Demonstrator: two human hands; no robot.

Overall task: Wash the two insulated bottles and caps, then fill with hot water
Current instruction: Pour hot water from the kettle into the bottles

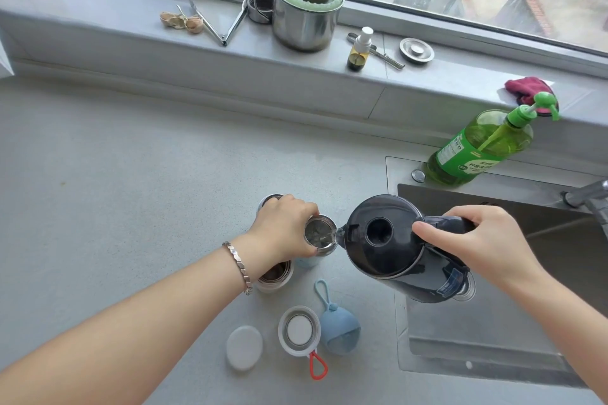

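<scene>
My left hand [284, 227] grips the steel neck of a light blue insulated bottle [320, 233] standing open on the counter. My right hand [487, 240] holds the handle of a dark electric kettle [385, 237], tilted with its spout at the bottle's mouth, and water runs into the bottle. A white insulated bottle [274, 276] stands open just under my left wrist. In front lie a white cap with a red loop [299, 330], a blue cap with a blue loop [339, 329] and a white round disc [244, 347].
A steel sink [493, 332] lies at right below the kettle, its tap [589, 197] at the far right. A green dish-soap pump bottle [477, 148] stands behind it. Another steel opening [271, 199] shows behind my left hand. The sill holds a steel pot [306, 23], tongs [220, 26], a spray bottle [358, 49], a pink cloth [526, 87].
</scene>
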